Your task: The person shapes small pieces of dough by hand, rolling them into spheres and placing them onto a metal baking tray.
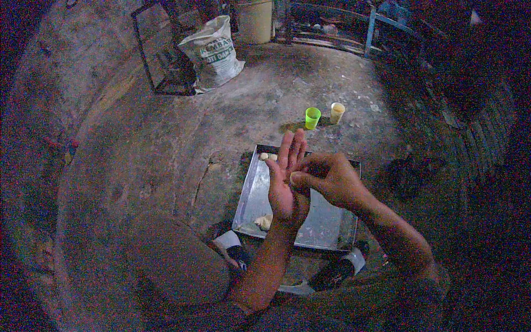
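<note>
My left hand [282,193] is held palm up over a shallow metal tray [331,224], with its fingers stretched out. Above that palm, my right hand [332,180] has thumb and forefinger pinched together, close to or touching the left hand's fingers. Whatever the pinch holds is too small or too hidden to make out. Inside the tray, small pale dough balls [264,157] sit at the far left corner. A larger lump of pale dough [263,222] lies at the near left, partly behind my left wrist. My hands and forearms cover the tray's middle.
Beyond the tray, a green cup [312,118] and a pale cup [337,113] stand on the concrete floor [166,144]. Farther back are a white sack [213,55], a dark frame [145,50] and a beige bucket [255,22]. My feet flank the tray's near edge.
</note>
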`<state>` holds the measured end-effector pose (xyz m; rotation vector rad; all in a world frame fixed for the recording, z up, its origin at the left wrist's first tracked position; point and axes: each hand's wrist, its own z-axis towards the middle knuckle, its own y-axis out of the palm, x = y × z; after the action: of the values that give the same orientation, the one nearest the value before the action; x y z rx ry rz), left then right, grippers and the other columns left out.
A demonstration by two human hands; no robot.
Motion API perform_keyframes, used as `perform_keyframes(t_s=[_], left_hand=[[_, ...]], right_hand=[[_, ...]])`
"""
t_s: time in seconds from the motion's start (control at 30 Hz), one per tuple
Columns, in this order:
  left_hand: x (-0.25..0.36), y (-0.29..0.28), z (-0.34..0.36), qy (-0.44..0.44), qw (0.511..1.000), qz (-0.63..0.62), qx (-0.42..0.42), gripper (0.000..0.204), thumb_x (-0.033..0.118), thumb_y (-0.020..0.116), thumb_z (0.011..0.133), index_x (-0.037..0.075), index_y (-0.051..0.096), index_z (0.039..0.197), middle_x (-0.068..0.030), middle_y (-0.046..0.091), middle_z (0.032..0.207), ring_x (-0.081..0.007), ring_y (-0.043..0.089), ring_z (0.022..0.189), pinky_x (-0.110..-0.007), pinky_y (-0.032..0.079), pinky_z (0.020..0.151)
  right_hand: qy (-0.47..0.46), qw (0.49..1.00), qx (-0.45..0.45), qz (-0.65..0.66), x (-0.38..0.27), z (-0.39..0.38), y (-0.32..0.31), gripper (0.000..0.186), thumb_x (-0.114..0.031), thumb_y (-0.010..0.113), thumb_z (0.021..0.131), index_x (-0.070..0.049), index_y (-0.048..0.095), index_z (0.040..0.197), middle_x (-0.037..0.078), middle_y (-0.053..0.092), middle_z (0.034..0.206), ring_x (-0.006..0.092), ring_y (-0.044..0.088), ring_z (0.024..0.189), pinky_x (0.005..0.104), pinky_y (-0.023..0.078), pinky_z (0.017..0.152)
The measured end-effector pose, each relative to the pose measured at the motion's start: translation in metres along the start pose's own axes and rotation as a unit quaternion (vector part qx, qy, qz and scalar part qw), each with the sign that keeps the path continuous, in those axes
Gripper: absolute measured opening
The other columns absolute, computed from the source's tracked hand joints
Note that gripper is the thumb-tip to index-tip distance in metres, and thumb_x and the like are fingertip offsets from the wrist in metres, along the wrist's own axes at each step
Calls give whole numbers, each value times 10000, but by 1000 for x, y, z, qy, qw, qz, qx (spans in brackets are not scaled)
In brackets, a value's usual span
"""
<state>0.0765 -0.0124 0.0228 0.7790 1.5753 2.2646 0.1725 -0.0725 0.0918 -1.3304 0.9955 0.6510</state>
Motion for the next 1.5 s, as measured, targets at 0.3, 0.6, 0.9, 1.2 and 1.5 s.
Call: perform_keyframes(t_s=[0.3,0.6,0.9,1.2,1.5], left_hand=[[18,12,0,-42,870,474,132,333,224,620,971,-4,642,1214,-92,694,1064,-168,666,923,-302,549,846],[14,20,4,-59,911,378,153,315,187,630,960,-50,631,1167,-146,690,1033,-205,687,913,-333,579,844],[11,20,6,-70,923,348,147,286,156,641,950,-39,629,1158,-151,688,1047,-212,693,910,-333,584,832],[6,26,9,-28,893,440,97,284,176,675,933,-15,658,1142,-125,706,1012,-192,694,879,-321,580,798],[24,28,10,-81,907,376,172,318,206,658,944,-57,648,1121,-148,703,980,-217,708,850,-341,596,767]], right_hand=[[-31,997,71,21,-15,1,-44,275,-175,662,939,33,683,1118,96,729,980,151,679,899,303,546,834],[-9,999,27,27,-11,5,-56,284,-152,709,903,37,678,1114,106,725,986,151,678,909,307,550,842],[-33,999,24,32,-12,4,-60,267,-137,710,902,46,682,1095,98,726,937,159,688,866,313,561,816],[-23,998,9,58,-5,9,-67,286,-219,666,943,27,693,1088,69,721,878,142,677,794,292,557,741],[-52,997,-17,61,-16,9,-66,266,-152,735,882,20,690,1081,74,720,955,139,673,878,299,549,811]])
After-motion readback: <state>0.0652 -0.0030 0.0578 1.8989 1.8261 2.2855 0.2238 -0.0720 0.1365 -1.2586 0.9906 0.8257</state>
